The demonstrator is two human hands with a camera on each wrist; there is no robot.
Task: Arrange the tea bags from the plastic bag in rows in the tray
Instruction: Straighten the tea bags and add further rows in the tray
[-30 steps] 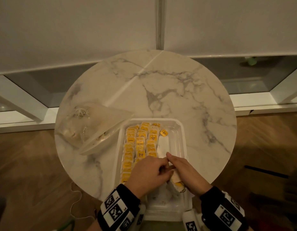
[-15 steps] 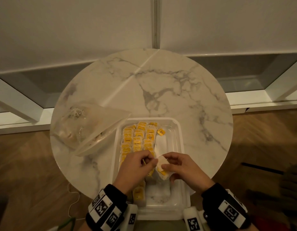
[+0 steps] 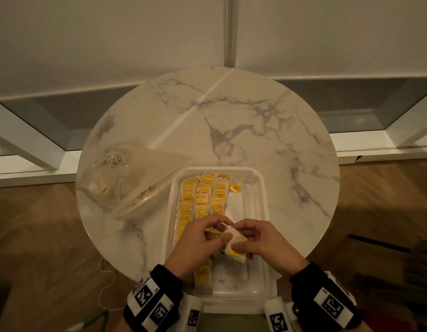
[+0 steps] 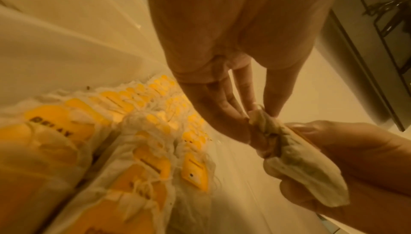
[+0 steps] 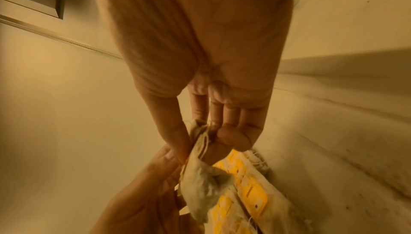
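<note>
Round white marble-pattern counter (image 3: 243, 121) fills mid-frame in the head view. On it, centre-left: clear plastic bag (image 3: 126, 178), crumpled, with pale contents inside that I can't make out. Lower centre: white rectangular plastic tray (image 3: 260, 212), near edge close to the counter rim.

Tray's left part holds three rows of white paper tea bags with yellow tags (image 3: 202, 200), packed touching. Right lane is mostly bare; one loose yellow tag (image 3: 235, 188) lies at its far end.

Left hand (image 3: 195, 245) and right hand (image 3: 262, 240) meet above the near half of the tray. Both pinch one off-white crumpled tea bag (image 4: 295, 158): left fingers (image 4: 222, 107) curled on its gathered end, right thumb and fingers (image 5: 231, 137) closed on the other end. Held in the air, not touching the rows.

Risks, as I judge them:
- Both hands gripping opposite ends of thin paper; too much pull likely tears it and spills tea into the tray.
- The string could snag a laid bag and drag a row out of line.
- The bag is bunched and would sit proud if not flattened.

Look of the held bag: soft, wrinkled, greenish fill showing through, yellow tag under the right thumb.
</note>
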